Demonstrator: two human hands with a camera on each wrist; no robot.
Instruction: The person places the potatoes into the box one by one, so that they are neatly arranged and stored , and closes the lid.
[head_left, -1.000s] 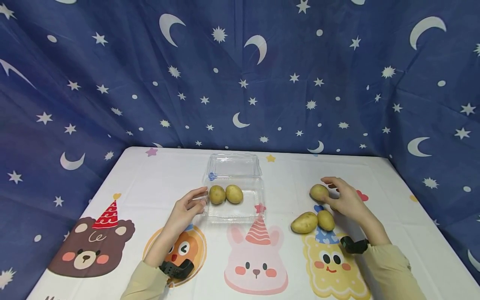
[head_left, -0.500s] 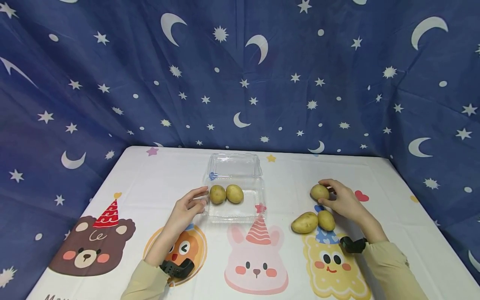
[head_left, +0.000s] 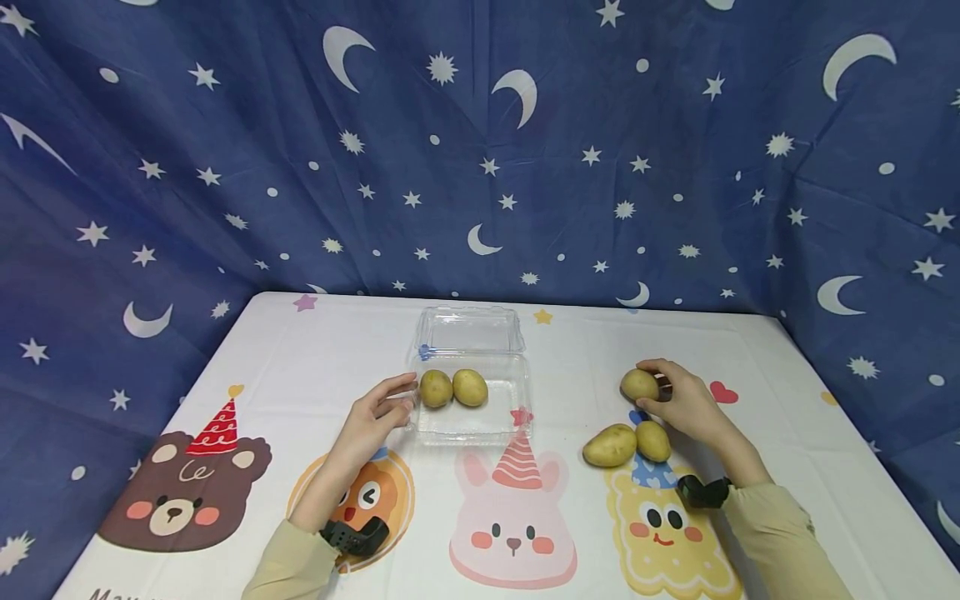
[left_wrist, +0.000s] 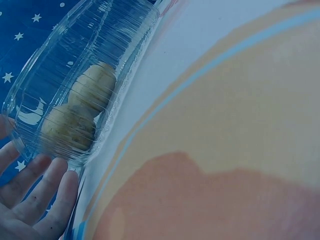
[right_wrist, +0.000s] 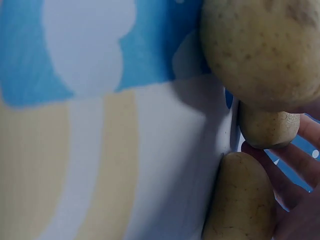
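My left hand rests at the left side of a clear plastic clamshell box in the head view. In the left wrist view its fingers are loosely spread, with the tips at the box wall. Two round potatoes sit side by side inside the box, whose lid is folded back. On the right, my right hand holds a small potato between thumb and fingers, at table level. Just in front of it lie a long potato and a smaller oval potato, touching or nearly so.
A white tablecloth with printed cartoon animals covers the table. Behind it hangs a dark blue curtain with moons and stars. Each wrist wears a black device, such as the left one.
My right hand has moved slightly left, and its fingers have closed round the small potato at the back. The left hand and the box have stayed in place.
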